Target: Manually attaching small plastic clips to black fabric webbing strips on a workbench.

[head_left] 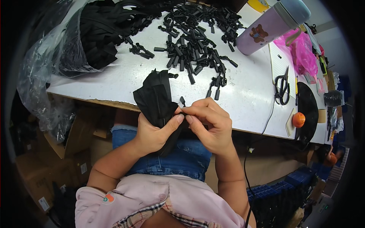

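In the head view, the person's left hand point(154, 133) grips a folded black zipper strip point(154, 93) near the centre of the frame, its thumb pressed toward the fingertips of the right hand point(213, 123), which pinch the strip's edge. The strip rises above the left hand over the edge of the white table point(243, 102), its upper folds fanned out; more dark fabric hangs below, over the denim shorts point(178, 152). A small black zipper pull point(183, 101) is just above the pinching fingers. A heap of black zipper sliders point(194, 45) lies at the upper centre, beside a bag of black strips point(95, 34) at upper left.

At upper right, the lilac bottle point(262, 32) bears a brown bear picture. White labels sit on cardboard boxes point(32, 178) at lower left, their print too small to read. The pink shirt point(140, 195) has an orange and green emblem.
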### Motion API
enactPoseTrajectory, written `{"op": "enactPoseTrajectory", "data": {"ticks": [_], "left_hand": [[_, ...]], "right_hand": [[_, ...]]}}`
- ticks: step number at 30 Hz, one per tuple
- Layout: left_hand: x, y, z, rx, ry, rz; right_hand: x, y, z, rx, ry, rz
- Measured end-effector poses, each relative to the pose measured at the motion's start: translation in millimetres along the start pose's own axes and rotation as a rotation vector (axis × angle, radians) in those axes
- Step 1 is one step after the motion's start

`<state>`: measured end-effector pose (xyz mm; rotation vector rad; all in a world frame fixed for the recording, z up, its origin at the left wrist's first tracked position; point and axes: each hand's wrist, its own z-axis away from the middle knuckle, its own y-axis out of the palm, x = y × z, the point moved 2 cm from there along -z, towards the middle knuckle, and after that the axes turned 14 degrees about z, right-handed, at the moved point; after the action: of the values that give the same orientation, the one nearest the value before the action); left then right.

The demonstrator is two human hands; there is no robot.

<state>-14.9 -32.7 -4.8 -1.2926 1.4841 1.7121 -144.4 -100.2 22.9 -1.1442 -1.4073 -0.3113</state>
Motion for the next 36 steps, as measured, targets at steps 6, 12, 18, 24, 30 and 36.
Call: {"op": "enactPoseTrajectory", "data": {"ticks": [6,12,18,24,30,36], "left_hand": [[-3,-6,1,0.032,-0.061,-0.118],[-3,-8,2,-0.013,-0.067,-0.104],[-8,-5,-1,0.070,-0.073,-0.117],[-6,-5,1,-0.008,-0.031,0.016],[-10,1,-4,-0.020,0.082,0.042],[-14,-3,0,0.028,-0.157,0.145]], "right_hand": [[7,-1,-6,-0.046,-0.105,0.061],[8,-5,-7,-0.036,-0.175,0.157],[5,-4,-8,0.017,-0.189,0.170],[8,4,-4,-0.049,-0.194,0.180],[-2,25,13,-0.192,0.119,-0.189],[-8,25,12,-0.091,0.187,-0.591]]}}
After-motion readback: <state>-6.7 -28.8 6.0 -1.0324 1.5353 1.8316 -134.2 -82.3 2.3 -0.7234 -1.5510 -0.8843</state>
